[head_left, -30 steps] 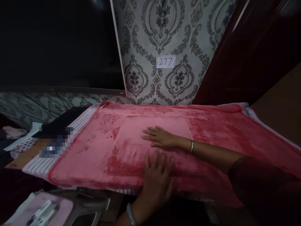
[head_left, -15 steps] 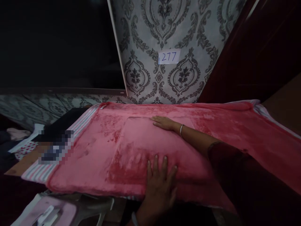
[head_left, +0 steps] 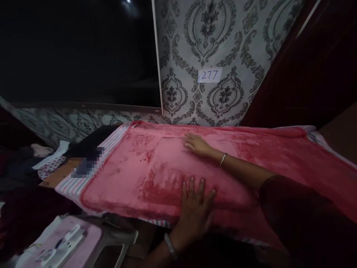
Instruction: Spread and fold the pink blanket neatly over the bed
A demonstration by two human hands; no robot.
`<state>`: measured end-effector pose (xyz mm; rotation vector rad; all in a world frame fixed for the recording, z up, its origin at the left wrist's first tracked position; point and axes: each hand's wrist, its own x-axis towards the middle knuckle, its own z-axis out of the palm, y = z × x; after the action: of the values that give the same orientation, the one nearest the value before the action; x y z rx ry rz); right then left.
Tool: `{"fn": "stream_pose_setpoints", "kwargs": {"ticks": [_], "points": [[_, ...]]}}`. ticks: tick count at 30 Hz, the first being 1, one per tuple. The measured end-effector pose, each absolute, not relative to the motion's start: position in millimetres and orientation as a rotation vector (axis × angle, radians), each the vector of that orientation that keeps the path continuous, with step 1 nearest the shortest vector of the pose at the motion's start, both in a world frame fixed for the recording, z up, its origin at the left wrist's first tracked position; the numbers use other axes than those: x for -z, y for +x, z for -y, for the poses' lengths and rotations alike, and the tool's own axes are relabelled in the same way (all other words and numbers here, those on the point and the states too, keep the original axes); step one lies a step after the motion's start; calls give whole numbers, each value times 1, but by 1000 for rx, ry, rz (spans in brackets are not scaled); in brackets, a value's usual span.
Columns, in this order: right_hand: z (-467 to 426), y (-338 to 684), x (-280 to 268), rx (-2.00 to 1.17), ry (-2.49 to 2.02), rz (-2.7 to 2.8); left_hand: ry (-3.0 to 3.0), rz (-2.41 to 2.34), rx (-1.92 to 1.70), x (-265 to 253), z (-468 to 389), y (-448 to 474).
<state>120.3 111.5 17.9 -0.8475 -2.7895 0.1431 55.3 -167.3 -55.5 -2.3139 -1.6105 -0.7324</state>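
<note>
Folded pink cloth [head_left: 173,160], long axis along blanket's [head_left: 114,176] front edge | left hand [head_left: 195,213] on it, nearer, released | right hand [head_left: 198,144] toward back, released

The pink cloth [head_left: 111,186] looks like soft plush: its short pile is matt, with lighter smooth areas and darker, rougher-looking patches. The folded pad [head_left: 167,156] shows the same velvety finish. The striped border [head_left: 69,188] seems to be flatter, smoother cloth. Both bracelets, the thin one [head_left: 223,159] and the wider one [head_left: 170,245], are of shiny metal. The black screen [head_left: 78,52] is smooth and glossy, the dark red panel [head_left: 295,70] is polished, and the number label [head_left: 213,75] is plain paper. The stool [head_left: 90,230] appears to be smooth plastic.
</note>
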Motion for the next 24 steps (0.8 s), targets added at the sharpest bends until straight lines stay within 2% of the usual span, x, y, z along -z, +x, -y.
{"fn": "stream_pose_setpoints", "kwargs": {"ticks": [5,9,14,24], "points": [[-49,106,-12,-289,-326,3025,-2200,1572,911,36,175,37],[-44,98,-3,-290,-251,3058,-1965,1772,891,47,174,12],[-83,82,0,-247,-455,3047,-1971,1823,791,73,173,3],[-144,58,3,-512,-1112,2915,-1975,1833,864,75,174,6]]}}
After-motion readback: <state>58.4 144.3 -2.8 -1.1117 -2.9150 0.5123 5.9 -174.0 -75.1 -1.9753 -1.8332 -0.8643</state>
